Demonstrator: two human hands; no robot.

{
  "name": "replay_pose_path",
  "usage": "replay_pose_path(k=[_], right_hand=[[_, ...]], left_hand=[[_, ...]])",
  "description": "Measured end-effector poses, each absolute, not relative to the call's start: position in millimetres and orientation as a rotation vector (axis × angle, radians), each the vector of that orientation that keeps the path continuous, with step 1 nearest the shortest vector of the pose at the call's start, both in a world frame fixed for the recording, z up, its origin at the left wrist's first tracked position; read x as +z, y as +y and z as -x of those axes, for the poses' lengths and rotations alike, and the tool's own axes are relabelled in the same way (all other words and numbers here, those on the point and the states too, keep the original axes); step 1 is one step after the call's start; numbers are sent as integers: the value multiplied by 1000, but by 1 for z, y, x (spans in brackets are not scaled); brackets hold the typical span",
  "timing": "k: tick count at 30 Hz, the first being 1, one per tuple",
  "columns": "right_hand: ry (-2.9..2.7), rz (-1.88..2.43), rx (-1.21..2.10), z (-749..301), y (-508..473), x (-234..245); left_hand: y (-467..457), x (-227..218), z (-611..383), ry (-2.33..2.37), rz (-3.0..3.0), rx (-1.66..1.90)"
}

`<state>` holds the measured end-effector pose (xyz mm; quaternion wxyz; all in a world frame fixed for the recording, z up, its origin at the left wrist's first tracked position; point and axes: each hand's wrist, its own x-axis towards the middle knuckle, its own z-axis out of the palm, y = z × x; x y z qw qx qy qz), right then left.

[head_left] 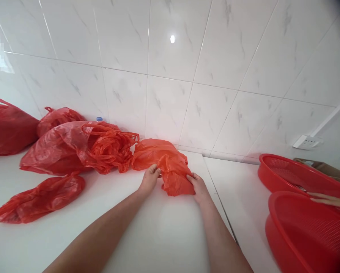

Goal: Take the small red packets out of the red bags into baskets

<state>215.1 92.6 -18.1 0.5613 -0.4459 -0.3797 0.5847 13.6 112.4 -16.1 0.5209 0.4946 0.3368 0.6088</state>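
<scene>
Two bare hands, left hand (150, 179) and right hand (197, 185), stood apart, each clamped on one crumpled red plastic bag (170, 170) between them, long axis 10-to-4 o'clock, narrower end toward 10 o'clock; further red bags (56, 148) lay at 10 o'clock, red sieve baskets (289, 174) at 3 o'clock.

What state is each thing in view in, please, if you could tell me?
Red plastic bag: crumpled, bunched between both hands.
Left hand: gripping the bag.
Right hand: gripping the bag.
Other red plastic bags: loose, crumpled on the counter.
Red mesh baskets: one overlapping the other.
</scene>
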Motion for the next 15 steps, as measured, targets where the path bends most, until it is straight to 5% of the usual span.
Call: replay_pose_path(k=[15], right_hand=[[-622,671,1324,-247,94,-23]], left_hand=[[140,-23,16,781,-525,1583]])
